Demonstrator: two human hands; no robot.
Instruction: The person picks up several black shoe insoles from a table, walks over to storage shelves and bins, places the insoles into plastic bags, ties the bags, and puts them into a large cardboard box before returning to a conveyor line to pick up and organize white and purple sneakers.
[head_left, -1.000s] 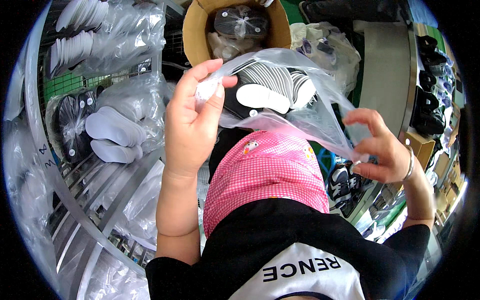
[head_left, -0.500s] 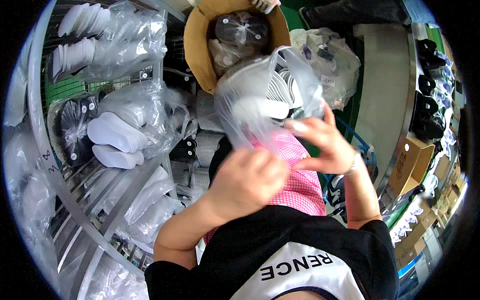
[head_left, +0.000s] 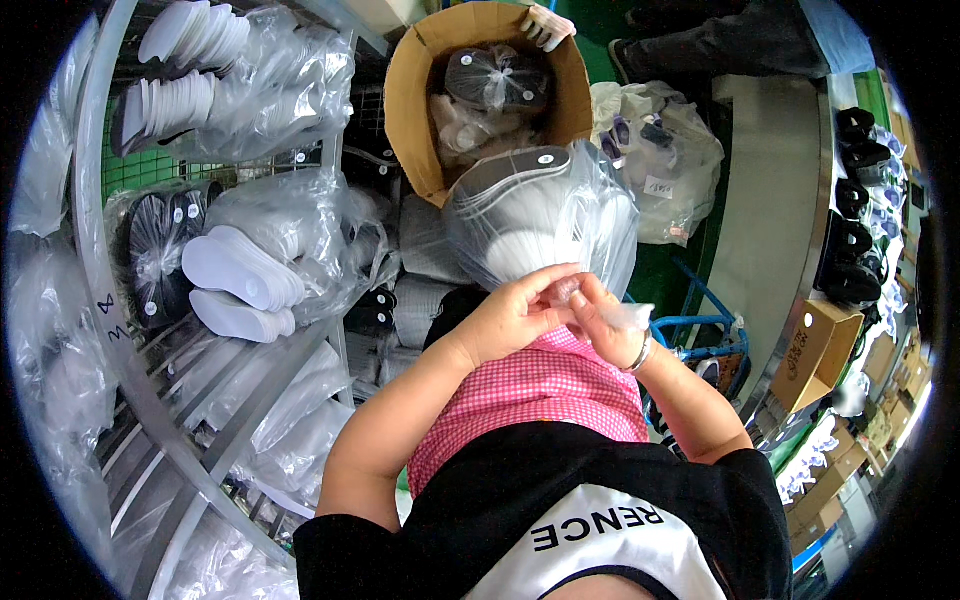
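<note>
A clear plastic bag [head_left: 610, 215] full of stacked white and dark insoles sits in front of me, just above my pink checked apron. Both hands meet at its gathered neck. My left hand [head_left: 522, 315] is closed, fingers pinching the bunched plastic. Close against it, my right hand [head_left: 605, 325] also grips the twisted neck, and a loose end of plastic sticks out past its fingers. Through the film the insoles [head_left: 530, 190] show in a leaning stack, a dark one on top with a small white round sticker.
Beyond the bag stands an open cardboard box [head_left: 415, 110] holding bagged insoles, a glove [head_left: 548, 27] on its rim. A metal rack [head_left: 150, 400] with bagged insoles runs along the left. Right are a blue metal frame [head_left: 700, 350], a pale bench [head_left: 765, 190] and a person's leg [head_left: 720, 50].
My hands have come together at the bag's neck. The bag's mouth, loose and open before, is now gathered and twisted, with the plastic drawn over the insoles.
</note>
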